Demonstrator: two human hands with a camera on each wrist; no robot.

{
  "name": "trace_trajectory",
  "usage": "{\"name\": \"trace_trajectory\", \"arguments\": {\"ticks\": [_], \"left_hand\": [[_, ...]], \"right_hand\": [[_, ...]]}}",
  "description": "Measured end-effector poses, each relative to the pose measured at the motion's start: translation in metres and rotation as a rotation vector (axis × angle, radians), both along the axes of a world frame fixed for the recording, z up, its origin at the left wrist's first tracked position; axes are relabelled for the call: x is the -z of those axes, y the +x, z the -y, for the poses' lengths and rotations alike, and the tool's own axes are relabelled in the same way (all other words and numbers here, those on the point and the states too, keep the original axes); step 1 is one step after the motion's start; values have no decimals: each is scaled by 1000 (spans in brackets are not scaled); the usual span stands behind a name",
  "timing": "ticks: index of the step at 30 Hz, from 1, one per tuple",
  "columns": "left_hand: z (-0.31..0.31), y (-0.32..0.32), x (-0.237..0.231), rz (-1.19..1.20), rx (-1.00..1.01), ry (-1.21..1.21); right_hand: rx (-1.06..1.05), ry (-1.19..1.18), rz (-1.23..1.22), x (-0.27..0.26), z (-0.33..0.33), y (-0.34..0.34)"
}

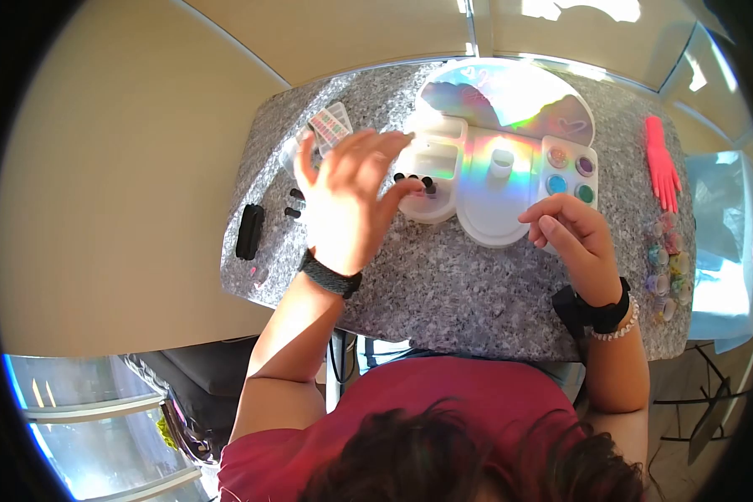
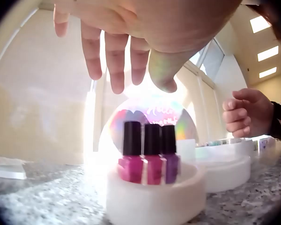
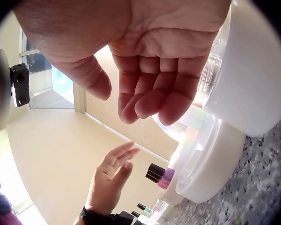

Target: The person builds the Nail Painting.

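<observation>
My left hand (image 1: 343,180) hovers over the left side of a white organizer tray (image 1: 485,237), its fingers spread and nothing in them. Below it, three black-capped nail polish bottles stand upright in the tray's round end: a magenta one (image 2: 131,168), a pink one (image 2: 153,169) and a purple one (image 2: 171,166). My right hand (image 1: 579,243) hangs at the tray's right front corner, fingers loosely curled and holding nothing. Close by it, the tray's right section holds several round pots, among them a blue one (image 1: 557,184) and a green one (image 1: 585,195).
A shiny rounded panel (image 1: 573,125) rises behind the tray. To the right lie a pink model hand (image 1: 663,167) and several small jars (image 1: 676,263), beside a blue bin (image 1: 719,251). On the left are clear boxes (image 1: 333,125), black-capped bottles (image 1: 293,212) and a black case (image 1: 249,232).
</observation>
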State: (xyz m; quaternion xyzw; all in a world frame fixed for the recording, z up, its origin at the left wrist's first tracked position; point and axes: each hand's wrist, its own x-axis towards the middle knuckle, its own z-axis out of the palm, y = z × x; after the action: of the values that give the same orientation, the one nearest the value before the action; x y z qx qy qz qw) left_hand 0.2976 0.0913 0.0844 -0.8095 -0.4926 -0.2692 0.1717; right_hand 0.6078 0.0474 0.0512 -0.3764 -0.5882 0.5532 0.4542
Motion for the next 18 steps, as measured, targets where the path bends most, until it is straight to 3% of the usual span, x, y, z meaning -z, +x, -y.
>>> {"name": "trace_trajectory", "arguments": {"ticks": [4,7,10,15,17,18], "left_hand": [[1,-62,-5,-92,-449,21],[5,-106,12,-156,-603,-147],[7,-109,17,-111,-662,-315],[2,-99,16,-152,-634,-333],[13,-79,-4,-73,-418,-166],[19,-64,-15,-71,-412,-167]], "right_hand": [[13,-5,-19,0,0,0],[3,3,39,1,0,2],[15,27,50,1,0,0],[34,-8,-13,4,0,-2],[45,-5,-16,2,-1,-2],[43,-1,-10,2,-1,-2]]}}
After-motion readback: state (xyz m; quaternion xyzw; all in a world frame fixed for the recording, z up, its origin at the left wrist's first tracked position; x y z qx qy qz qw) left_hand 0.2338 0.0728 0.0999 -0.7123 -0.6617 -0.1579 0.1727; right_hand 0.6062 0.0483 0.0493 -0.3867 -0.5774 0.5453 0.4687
